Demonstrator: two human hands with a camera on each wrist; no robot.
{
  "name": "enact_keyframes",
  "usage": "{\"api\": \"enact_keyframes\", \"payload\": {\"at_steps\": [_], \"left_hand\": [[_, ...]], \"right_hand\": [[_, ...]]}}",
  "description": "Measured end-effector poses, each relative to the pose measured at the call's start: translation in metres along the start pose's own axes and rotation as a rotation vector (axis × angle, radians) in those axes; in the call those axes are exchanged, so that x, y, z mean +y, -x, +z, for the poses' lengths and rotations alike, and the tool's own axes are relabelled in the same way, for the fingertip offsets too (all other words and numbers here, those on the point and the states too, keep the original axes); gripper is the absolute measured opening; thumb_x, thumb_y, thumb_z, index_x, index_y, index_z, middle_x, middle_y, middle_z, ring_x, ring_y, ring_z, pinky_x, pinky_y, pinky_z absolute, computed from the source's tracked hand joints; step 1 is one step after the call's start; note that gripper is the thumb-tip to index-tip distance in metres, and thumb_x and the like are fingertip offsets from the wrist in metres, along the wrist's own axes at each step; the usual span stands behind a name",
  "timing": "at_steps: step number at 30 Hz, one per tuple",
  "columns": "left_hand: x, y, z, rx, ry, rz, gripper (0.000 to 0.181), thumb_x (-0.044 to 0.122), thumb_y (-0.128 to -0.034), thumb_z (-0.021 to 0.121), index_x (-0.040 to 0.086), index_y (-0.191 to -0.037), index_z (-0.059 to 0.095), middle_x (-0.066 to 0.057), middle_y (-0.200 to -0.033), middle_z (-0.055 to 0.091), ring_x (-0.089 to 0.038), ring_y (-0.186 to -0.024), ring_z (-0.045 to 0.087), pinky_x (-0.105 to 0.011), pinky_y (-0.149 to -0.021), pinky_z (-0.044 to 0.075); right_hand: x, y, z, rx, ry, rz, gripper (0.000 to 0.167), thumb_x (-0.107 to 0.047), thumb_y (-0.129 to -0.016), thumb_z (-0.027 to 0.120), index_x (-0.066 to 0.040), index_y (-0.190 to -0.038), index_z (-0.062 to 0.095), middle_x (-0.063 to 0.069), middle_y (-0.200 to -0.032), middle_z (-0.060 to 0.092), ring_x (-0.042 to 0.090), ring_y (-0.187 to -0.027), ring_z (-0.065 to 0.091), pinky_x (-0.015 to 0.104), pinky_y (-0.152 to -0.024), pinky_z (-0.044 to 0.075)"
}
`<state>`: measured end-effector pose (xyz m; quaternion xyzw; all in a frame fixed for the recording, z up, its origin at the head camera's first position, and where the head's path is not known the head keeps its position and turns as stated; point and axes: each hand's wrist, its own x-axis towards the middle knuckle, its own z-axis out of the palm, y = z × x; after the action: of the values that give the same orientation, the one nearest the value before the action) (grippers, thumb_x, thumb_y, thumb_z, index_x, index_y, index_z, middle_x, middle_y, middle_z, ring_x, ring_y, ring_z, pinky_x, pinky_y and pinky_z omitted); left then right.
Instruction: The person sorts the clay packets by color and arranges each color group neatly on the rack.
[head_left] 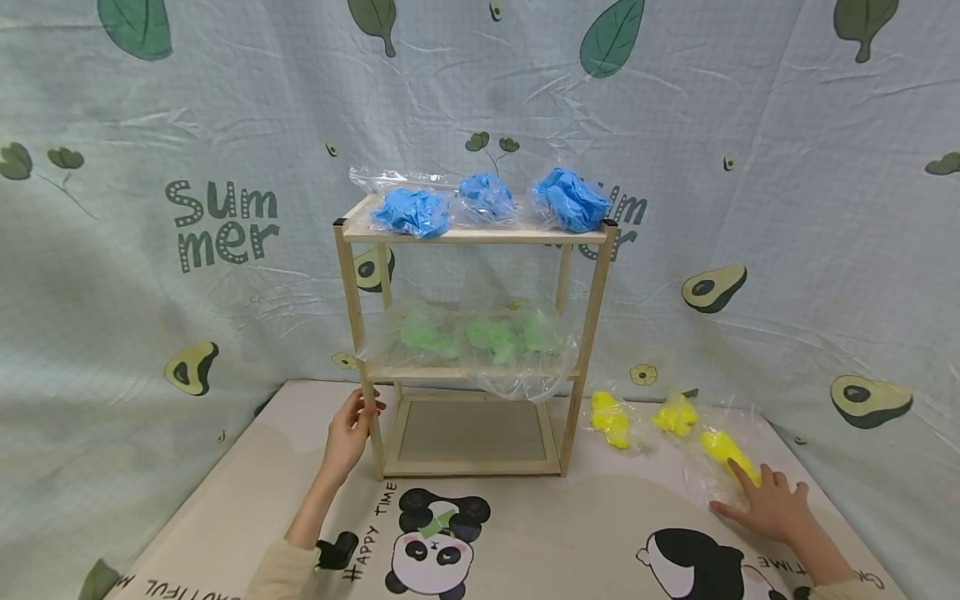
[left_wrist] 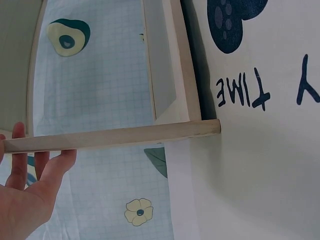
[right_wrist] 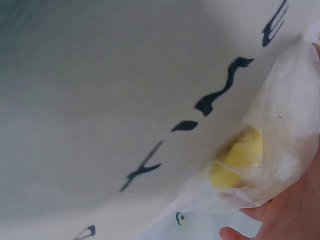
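A small wooden rack (head_left: 480, 237) stands in the middle of the table. My left hand (head_left: 350, 433) holds its front left post (left_wrist: 120, 136); in the left wrist view the fingers (left_wrist: 55, 172) reach around that post. At the right, my right hand (head_left: 776, 504) touches a clear plastic bag with a yellow crumpled item (head_left: 723, 450) inside, its fingers spread. The right wrist view shows this bag (right_wrist: 285, 130) against the hand, part of which is cut off by the frame. Two more bagged yellow items (head_left: 611, 421), (head_left: 675, 415) lie to its left.
Bags with blue crumpled items (head_left: 412, 212) lie on the top shelf. Bags with green items (head_left: 491, 337) fill the middle shelf, one overhanging its front edge. The rack's bottom panel (head_left: 472, 429) is grey. A printed cloth (head_left: 480, 100) hangs behind and at both sides.
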<state>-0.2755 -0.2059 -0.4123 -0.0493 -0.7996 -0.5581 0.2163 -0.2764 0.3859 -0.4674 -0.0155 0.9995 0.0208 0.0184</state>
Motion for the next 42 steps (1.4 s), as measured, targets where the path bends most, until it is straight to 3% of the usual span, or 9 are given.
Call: {"api": "enact_keyframes", "payload": {"at_steps": [5,16,23,28,33,38,42], "left_hand": [[0.0,0.0,0.0,-0.001,0.0,-0.002,0.024,0.016,-0.0938,0.042,0.003,-0.112,0.05,-0.023,-0.102,0.058,0.008,-0.082,0.049,-0.032,-0.075,0.049],[0.0,-0.001,-0.001,-0.007,0.007,0.001,0.022,0.012,-0.094,0.043,0.003,-0.113,0.05,-0.022,-0.103,0.059,0.008,-0.079,0.049,-0.03,-0.072,0.049],[0.0,-0.001,-0.001,-0.013,0.016,-0.02,0.022,0.013,-0.0939,0.043,0.004,-0.113,0.05,-0.021,-0.103,0.059,0.002,-0.082,0.051,-0.03,-0.074,0.049],[0.0,0.0,-0.001,-0.011,0.011,-0.016,0.021,0.012,-0.0938,0.043,0.004,-0.112,0.05,-0.022,-0.102,0.059,0.002,-0.083,0.052,-0.03,-0.074,0.049],[0.0,0.0,-0.001,-0.01,0.005,-0.016,0.022,0.013,-0.094,0.043,0.004,-0.113,0.05,-0.022,-0.103,0.059,0.006,-0.08,0.049,-0.029,-0.073,0.049],[0.001,0.0,-0.002,-0.007,0.005,-0.016,0.022,0.014,-0.0944,0.043,0.005,-0.112,0.051,-0.021,-0.103,0.059,0.005,-0.081,0.049,-0.027,-0.071,0.048],[0.0,0.0,-0.001,-0.009,0.0,-0.012,0.021,0.013,-0.0944,0.042,0.005,-0.113,0.05,-0.021,-0.103,0.059,0.001,-0.083,0.051,-0.027,-0.071,0.048]], "right_hand": [[-0.003,0.001,-0.002,-0.035,0.024,-0.033,0.095,-0.072,-0.069,0.049,0.004,-0.125,0.038,0.033,-0.09,0.045,0.047,-0.086,0.042,0.069,-0.079,0.025],[-0.013,0.002,-0.01,-0.004,0.076,-0.1,0.089,-0.069,-0.066,0.057,-0.003,-0.124,0.043,0.02,-0.082,0.05,0.036,-0.079,0.047,0.062,-0.073,0.031],[-0.019,0.005,-0.012,0.075,0.08,-0.149,0.057,-0.038,-0.073,0.063,-0.008,-0.118,0.046,0.009,-0.072,0.045,0.026,-0.069,0.046,0.05,-0.066,0.031],[-0.025,0.009,-0.015,0.127,0.092,-0.17,0.051,-0.026,-0.072,0.063,-0.006,-0.116,0.046,0.008,-0.072,0.047,0.024,-0.067,0.047,0.046,-0.064,0.031],[-0.03,0.014,-0.017,0.122,0.095,-0.169,0.056,-0.035,-0.071,0.066,-0.007,-0.116,0.049,0.008,-0.073,0.046,0.026,-0.066,0.043,0.046,-0.062,0.032],[-0.03,0.017,-0.019,0.024,0.052,-0.118,0.069,-0.059,-0.071,0.059,-0.015,-0.123,0.047,0.014,-0.075,0.044,0.029,-0.067,0.043,0.051,-0.063,0.033],[-0.03,0.017,-0.019,-0.039,0.038,-0.101,0.07,-0.061,-0.072,0.057,-0.016,-0.124,0.046,0.014,-0.074,0.048,0.029,-0.067,0.046,0.056,-0.065,0.035]]}}
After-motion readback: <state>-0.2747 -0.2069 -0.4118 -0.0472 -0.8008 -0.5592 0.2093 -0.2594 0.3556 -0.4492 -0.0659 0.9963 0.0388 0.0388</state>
